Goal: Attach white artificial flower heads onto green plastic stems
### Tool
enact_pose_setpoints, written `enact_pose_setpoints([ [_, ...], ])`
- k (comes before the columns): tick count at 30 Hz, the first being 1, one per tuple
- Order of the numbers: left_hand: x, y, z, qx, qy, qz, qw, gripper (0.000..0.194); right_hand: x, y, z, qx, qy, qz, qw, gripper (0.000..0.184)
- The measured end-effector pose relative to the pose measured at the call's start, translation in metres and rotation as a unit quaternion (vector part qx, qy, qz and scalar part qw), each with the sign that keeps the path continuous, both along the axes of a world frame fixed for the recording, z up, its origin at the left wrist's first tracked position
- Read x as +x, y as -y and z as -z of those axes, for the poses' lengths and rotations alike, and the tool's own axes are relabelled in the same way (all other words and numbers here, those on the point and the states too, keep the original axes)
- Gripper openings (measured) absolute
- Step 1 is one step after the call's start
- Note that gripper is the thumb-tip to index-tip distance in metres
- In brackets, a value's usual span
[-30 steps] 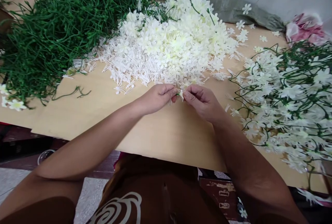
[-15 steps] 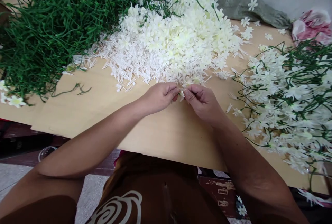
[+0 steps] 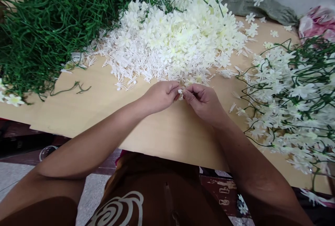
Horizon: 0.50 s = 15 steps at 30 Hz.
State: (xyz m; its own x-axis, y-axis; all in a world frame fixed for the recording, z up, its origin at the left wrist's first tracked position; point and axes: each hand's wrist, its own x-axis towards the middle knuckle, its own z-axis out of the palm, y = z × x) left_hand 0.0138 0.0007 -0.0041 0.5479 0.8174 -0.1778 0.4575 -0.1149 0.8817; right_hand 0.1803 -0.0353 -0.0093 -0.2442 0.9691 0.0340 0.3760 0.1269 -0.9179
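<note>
Fingertip to fingertip, my two hands meet over the near middle of the table. A small white artificial flower piece (image 3: 180, 92) sits between them, mostly covered by the fingers. My left hand (image 3: 164, 96) pinches it from the left, and my right hand (image 3: 200, 99) pinches it from the right. Just beyond the hands lies a heap of cream-white flower heads (image 3: 183, 30), with a pile of thin white stamens (image 3: 138, 57) along its near left side. Whether a green stem is in my left fingers is hidden.
Green plastic stems (image 3: 60, 27) form a large heap at the left. White flowers on green stems (image 3: 293, 104) are piled at the right. Loose stems (image 3: 70, 88) lie left of my hands. Behind are a grey-green cloth (image 3: 251, 1) and a pink-white bundle (image 3: 318, 22).
My hands stay together and shift only slightly. The green bit seen earlier at my left fingertips no longer shows, and the white piece has turned a little. The camera view has tilted slightly.
</note>
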Motion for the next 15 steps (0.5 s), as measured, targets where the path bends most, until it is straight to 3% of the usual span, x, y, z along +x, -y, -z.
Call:
enact_pose_setpoints([
  [15,0.0044,0.0074,0.0035,-0.02,0.021,-0.031,0.999,0.026,-0.0021,-0.0016,0.0031,-0.005,-0.017,0.007,1.0,0.016],
])
